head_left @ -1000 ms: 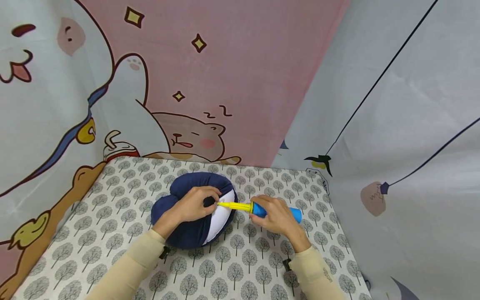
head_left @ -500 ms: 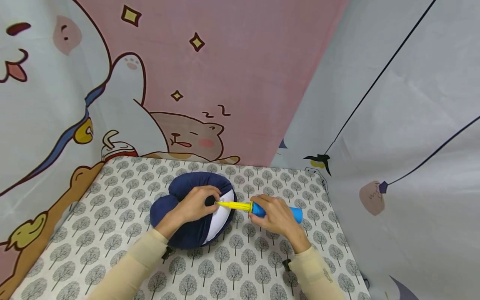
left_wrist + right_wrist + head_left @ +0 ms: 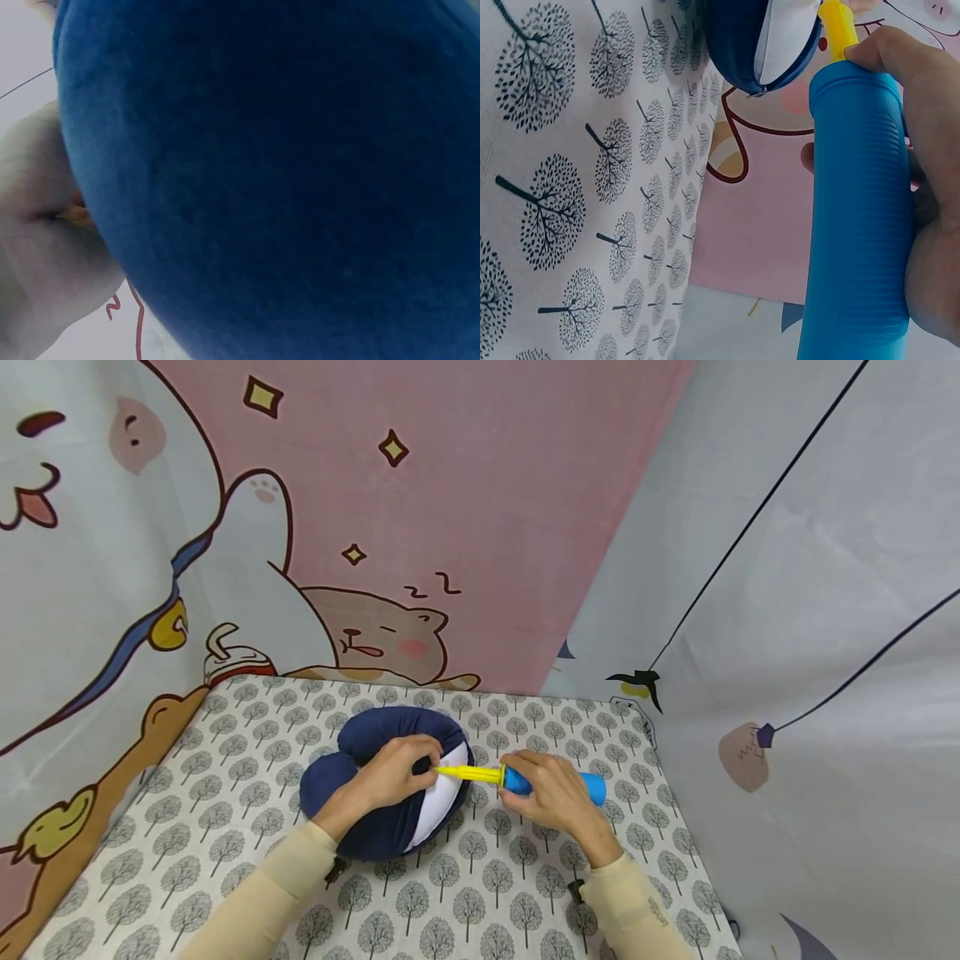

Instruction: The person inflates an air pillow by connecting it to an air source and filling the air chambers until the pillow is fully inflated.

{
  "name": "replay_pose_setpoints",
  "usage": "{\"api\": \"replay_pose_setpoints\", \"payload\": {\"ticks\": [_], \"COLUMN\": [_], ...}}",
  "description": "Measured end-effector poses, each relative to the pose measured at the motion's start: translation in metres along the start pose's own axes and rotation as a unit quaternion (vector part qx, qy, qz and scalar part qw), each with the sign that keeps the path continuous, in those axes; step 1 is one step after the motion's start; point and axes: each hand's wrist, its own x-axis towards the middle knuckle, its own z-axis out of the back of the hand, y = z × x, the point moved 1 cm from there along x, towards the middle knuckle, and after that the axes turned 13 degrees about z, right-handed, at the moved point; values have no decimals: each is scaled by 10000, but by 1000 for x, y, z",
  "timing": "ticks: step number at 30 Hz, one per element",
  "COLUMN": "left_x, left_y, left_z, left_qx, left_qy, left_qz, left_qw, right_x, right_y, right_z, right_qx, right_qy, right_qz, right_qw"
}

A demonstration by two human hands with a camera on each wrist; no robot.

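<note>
A navy neck pillow (image 3: 375, 835) with a white panel (image 3: 442, 797) along its right side lies on the table; in the left wrist view its plush navy surface (image 3: 262, 180) fills most of the frame. Over it my left hand (image 3: 397, 768) pinches a small black piece (image 3: 422, 766) between thumb and fingers. The tip of a yellow nozzle (image 3: 472, 772) meets those fingertips. My right hand (image 3: 547, 789) grips the blue barrel (image 3: 592, 789) of this hand air pump, fingers wrapped around its front end. The right wrist view shows the ribbed barrel (image 3: 859, 210) lying along my palm.
A white cloth (image 3: 468, 902) printed with grey trees covers the table. Fabric walls with cartoon animals (image 3: 390, 635) stand behind and to the left, and a grey-white sheet (image 3: 810, 568) hangs on the right.
</note>
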Motion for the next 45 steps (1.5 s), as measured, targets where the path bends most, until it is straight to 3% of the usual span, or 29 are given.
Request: {"api": "replay_pose_setpoints", "payload": {"ticks": [9,20,28,34,39,45], "left_x": [1,2,0,-1,-2,-4], "left_y": [2,4,2,1,1,3], "left_z": [0,1,-3,-3,-3,-4], "left_qx": [-24,-99,122,155,128,144], "left_qy": [158,171,-60,-118,-150,-102], "left_qz": [-175,-190,-106,-102,-138,-232], "left_qw": [9997,9996,9999,9998,9997,9996], "right_x": [2,3,6,7,9,10], "right_y": [-2,-6,-2,-1,-1,-4], "right_z": [-1,-7,2,7,8,7], "right_qx": [-624,-1505,-1092,-214,489,1077], "right_qy": [-414,-957,-449,163,633,836], "right_qz": [604,1416,996,362,-200,-330], "right_qw": [9954,9737,9880,9990,9966,9901]}}
